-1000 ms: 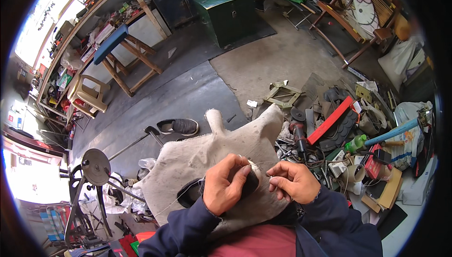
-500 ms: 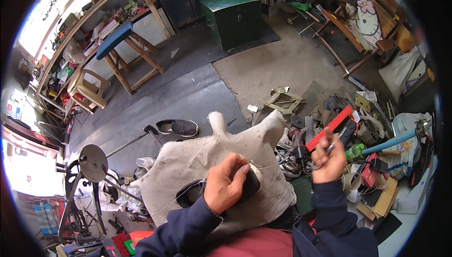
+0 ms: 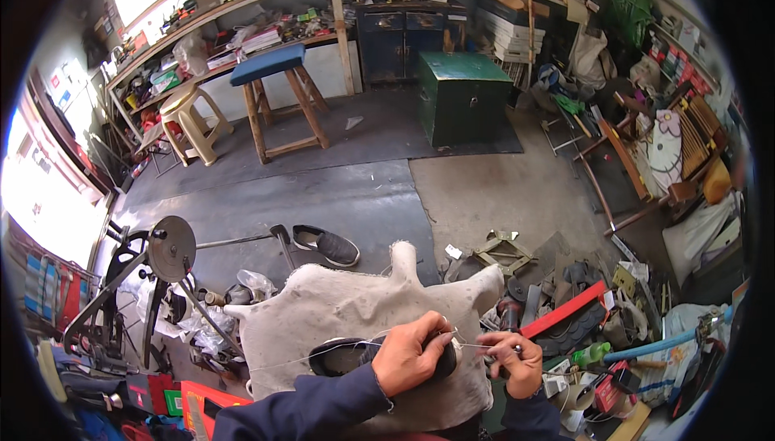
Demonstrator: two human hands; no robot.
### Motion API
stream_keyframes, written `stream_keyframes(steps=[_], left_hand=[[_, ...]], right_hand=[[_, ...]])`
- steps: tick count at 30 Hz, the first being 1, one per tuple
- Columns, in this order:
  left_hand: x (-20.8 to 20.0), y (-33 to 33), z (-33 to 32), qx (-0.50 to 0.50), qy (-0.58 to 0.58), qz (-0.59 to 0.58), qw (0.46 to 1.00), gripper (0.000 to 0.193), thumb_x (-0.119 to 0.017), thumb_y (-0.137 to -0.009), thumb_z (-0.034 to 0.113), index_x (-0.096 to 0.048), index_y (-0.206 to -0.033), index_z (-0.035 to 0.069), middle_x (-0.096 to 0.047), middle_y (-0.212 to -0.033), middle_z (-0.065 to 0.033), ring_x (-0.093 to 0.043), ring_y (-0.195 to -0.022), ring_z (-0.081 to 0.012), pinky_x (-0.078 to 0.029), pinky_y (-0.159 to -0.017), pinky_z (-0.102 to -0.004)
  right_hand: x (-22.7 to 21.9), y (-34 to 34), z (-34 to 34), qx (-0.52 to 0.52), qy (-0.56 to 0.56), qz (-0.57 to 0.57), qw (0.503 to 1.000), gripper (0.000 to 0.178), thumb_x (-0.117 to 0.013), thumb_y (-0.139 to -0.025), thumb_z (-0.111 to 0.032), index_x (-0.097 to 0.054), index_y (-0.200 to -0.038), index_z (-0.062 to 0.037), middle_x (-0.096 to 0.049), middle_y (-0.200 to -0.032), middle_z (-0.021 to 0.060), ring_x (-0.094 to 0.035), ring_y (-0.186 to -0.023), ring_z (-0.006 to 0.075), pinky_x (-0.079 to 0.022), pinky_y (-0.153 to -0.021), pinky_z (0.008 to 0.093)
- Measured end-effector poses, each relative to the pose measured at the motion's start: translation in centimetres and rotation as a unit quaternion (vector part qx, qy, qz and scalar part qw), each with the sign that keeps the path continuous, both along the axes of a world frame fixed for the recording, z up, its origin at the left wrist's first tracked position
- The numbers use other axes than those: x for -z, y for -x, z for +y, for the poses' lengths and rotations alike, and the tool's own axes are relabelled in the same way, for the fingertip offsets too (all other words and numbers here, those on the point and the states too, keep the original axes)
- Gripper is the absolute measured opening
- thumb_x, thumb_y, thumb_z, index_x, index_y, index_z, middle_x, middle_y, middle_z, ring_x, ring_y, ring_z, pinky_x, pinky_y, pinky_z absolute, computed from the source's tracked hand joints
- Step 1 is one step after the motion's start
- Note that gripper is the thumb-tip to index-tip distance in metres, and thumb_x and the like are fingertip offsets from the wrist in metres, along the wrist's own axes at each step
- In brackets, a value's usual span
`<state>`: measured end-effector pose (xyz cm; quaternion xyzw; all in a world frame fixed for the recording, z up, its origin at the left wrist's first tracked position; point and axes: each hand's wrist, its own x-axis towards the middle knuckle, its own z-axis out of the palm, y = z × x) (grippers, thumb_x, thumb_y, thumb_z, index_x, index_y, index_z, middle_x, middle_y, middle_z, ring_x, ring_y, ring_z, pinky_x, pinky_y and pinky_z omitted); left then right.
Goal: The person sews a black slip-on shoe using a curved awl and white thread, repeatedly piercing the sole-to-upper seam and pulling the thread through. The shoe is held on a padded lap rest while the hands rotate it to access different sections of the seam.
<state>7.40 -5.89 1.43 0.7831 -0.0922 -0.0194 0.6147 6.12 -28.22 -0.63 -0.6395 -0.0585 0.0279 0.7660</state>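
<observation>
A dark slip-on shoe (image 3: 339, 358) lies across the pale cloth (image 3: 323, 304) on my lap, its toe turned to the right. My left hand (image 3: 413, 354) is closed around the toe end, thumb and fingers pinching near the sole edge. Thin pale thread (image 3: 282, 363) trails from the shoe across the cloth to the left. Right of the toe, my right hand (image 3: 517, 362) has its fingers curled on a thin line like thread that runs to the shoe. A small metallic glint shows between those fingers; its source is unclear.
A matching dark shoe (image 3: 326, 245) rests on the floor beyond the cloth. At left stands a metal machine with a round wheel (image 3: 172, 249). Tools and scraps crowd the right, with a red bar (image 3: 565, 309) among them. Farther off are a blue-topped stool (image 3: 270, 64) and a green chest (image 3: 464, 102).
My right hand has come down and left, from out over the tools to beside the shoe's toe. My left hand keeps its hold on the shoe. The whole view has shifted.
</observation>
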Motion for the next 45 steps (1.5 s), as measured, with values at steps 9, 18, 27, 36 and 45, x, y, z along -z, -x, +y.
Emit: stream_keyframes(steps=[9, 18, 27, 36, 45], left_hand=[[0.4, 0.2, 0.4, -0.012, 0.007, -0.011, 1.0, 0.011, -0.065, -0.096, 0.009, -0.063, -0.103, 0.001, -0.066, -0.081, -0.0135, -0.063, -0.07, -0.0211, -0.05, -0.069, -0.0321], [0.7, -0.1, 1.4, 0.003, 0.153, 0.096, 0.984, 0.012, -0.06, -0.101, 0.011, -0.062, -0.106, 0.0, -0.062, -0.08, -0.0015, -0.057, -0.076, -0.0094, -0.048, -0.069, -0.0268], [2.6, 5.3, 19.3, -0.272, 0.269, 0.068, 0.921, 0.022, -0.05, -0.107, 0.025, -0.06, -0.114, 0.006, -0.035, -0.059, 0.0065, -0.026, -0.044, -0.0049, -0.023, -0.04, -0.0241], [8.3, 17.2, 34.2, -0.415, 0.341, 0.12, 0.835, 0.023, -0.053, -0.107, 0.029, -0.061, -0.111, 0.008, -0.026, -0.055, 0.0061, -0.024, -0.041, -0.007, -0.03, -0.039, -0.0266], [11.1, 20.6, 35.6, -0.499, 0.242, 0.199, 0.808, 0.027, -0.059, -0.102, 0.032, -0.06, -0.107, 0.005, -0.026, -0.053, 0.0062, -0.023, -0.038, -0.0068, -0.026, -0.034, -0.0274]], right_hand=[[-1.4, -1.5, 2.3, -0.008, 0.174, 0.043, 0.984, 0.021, -0.065, -0.1, -0.019, -0.071, -0.098, 0.0008, -0.074, -0.09, 0.01, -0.054, -0.059, 0.0034, -0.041, -0.053, 0.0206], [-0.2, 0.2, 4.5, 0.007, 0.324, -0.032, 0.946, 0.044, -0.09, -0.076, -0.029, -0.053, -0.071, -0.0066, -0.053, -0.055, 0.0016, -0.046, -0.048, 0.0094, -0.037, -0.046, 0.0271], [2.5, 0.3, 4.5, 0.04, 0.196, -0.013, 0.98, 0.044, -0.089, -0.079, -0.021, -0.048, -0.069, -0.0087, -0.049, -0.058, -0.0041, -0.039, -0.051, 0.0044, -0.033, -0.047, 0.0241], [3.0, -0.1, 4.9, 0.023, 0.176, -0.065, 0.982, 0.044, -0.087, -0.08, -0.012, -0.045, -0.069, -0.0086, -0.046, -0.057, -0.0026, -0.036, -0.05, 0.0051, -0.029, -0.045, 0.0247], [4.2, -0.8, 4.9, 0.021, 0.205, -0.138, 0.969, 0.045, -0.088, -0.08, -0.017, -0.046, -0.067, -0.0083, -0.046, -0.053, 0.0007, -0.042, -0.044, 0.0101, -0.033, -0.042, 0.0279]])
